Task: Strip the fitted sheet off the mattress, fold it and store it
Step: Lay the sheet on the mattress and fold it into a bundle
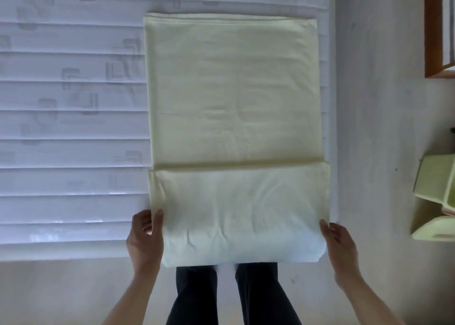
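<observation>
Head view.

Sheet [234, 98]: one, pale yellow-green, folded to a tall rectangle. It lies flat on the mattress, along the mattress's right edge. Its near end is doubled back over itself, so a fold edge crosses the sheet about two-thirds of the way down. The near end overhangs the near edge of the mattress and covers the tops of the legs.

Mattress [69, 127]: one, white, quilted in horizontal bands with a faint square motif. It is bare to the left of the sheet and beyond it.

Left hand [145, 236]: one, at the sheet's near left corner. The thumb lies on top of the cloth and the fingers [142, 222] curl beneath, pinching the edge.

Right hand [341, 241]: one, at the sheet's near right corner. The thumb is against the cloth edge; whether the fingers actually grip the cloth cannot be told.

Legs [197, 297]: two, in dark trousers, below the sheet's near end.

Floor [369, 103]: pale, to the right of the sheet and along the bottom.

Wooden frame [432, 29]: one, brown, upper right of the sheet, cut off by the picture edge.

Green bins [435, 201]: two at least, pale green, right of the sheet's near end, partly out of view.
</observation>
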